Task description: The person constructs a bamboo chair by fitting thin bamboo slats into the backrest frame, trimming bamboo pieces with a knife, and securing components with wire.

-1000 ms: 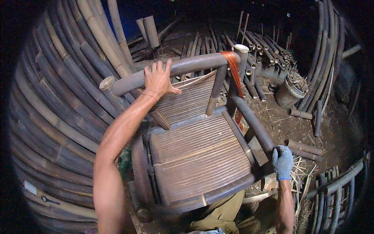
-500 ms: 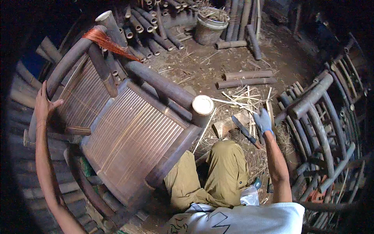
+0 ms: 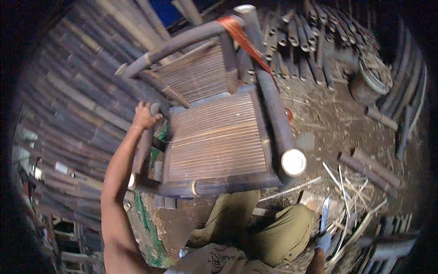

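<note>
A bamboo chair with a slatted seat and back stands before me, dark poles framing it. My left hand is closed round the rounded end of the chair's left armrest. Low on the right, my right hand, in a light blue-grey glove, closes at the handle end of a knife. Its blade points away from me and the handle is hidden. An orange-red strap is wrapped at the top right corner of the chair back and stretches down to the right armrest.
Bamboo poles line the left side. Cut poles are stacked at the back, near a bucket of scraps. Two pole pieces and pale bamboo strips lie on the floor at right. A wood block sits by my knee.
My view has swung left, shifting the chair rightward in it. My left hand has gone from the chair back to the armrest end. My right hand has come to the knife, which lay beside it before.
</note>
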The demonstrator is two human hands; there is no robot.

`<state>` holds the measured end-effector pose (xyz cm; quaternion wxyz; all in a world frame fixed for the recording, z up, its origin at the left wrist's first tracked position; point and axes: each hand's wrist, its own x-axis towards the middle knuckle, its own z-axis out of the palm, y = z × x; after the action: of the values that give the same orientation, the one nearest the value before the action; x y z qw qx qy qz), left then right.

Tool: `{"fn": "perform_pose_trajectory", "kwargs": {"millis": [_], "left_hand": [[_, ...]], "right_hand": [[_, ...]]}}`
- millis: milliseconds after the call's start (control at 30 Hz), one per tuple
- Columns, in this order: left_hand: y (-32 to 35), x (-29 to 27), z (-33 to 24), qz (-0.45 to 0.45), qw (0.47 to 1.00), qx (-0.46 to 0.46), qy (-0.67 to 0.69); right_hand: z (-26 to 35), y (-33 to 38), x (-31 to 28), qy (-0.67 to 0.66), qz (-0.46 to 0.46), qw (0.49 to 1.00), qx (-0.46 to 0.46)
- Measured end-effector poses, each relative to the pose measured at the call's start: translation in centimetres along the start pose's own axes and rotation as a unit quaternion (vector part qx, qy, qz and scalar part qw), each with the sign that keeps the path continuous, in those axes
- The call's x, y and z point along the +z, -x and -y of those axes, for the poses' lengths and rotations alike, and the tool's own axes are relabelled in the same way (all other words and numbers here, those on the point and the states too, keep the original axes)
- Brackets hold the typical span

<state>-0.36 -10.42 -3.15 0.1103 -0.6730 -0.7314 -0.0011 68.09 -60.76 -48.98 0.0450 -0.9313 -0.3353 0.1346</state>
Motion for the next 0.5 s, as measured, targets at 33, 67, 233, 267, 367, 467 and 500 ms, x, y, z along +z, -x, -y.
{"fn": "perform_pose_trajectory", "kwargs": {"millis": [33,67,233,267,367,467,500], "left_hand": [[1.4,-0.1,1.4,0.004,1.000,-0.026,0.006],[2.6,0.3,2.7,0.012,0.999,-0.049,0.012],[7.1,-0.6,9.6,0.005,0.992,-0.123,0.008],[6.2,-0.8,10.1,-0.026,0.993,-0.114,0.019],[4.1,-2.0,11.4,-0.134,0.988,-0.070,0.020],[-0.7,-4.2,10.2,-0.236,0.970,0.030,0.042],[-2.7,-4.7,8.9,-0.259,0.962,0.066,0.047]], "right_hand": [[-1.1,-0.6,0.7,0.007,0.031,0.999,0.022],[-1.5,-1.5,1.1,0.016,0.065,0.997,0.048],[-1.8,-0.4,-1.1,-0.080,-0.007,0.993,-0.081],[-3.9,-2.1,-0.9,-0.100,-0.051,0.984,-0.139],[-1.2,-6.3,-7.1,0.018,0.003,0.999,-0.043],[3.0,-11.3,-17.2,0.065,-0.007,0.998,0.021],[4.7,-11.8,-21.7,0.014,-0.041,0.999,0.000]]}}
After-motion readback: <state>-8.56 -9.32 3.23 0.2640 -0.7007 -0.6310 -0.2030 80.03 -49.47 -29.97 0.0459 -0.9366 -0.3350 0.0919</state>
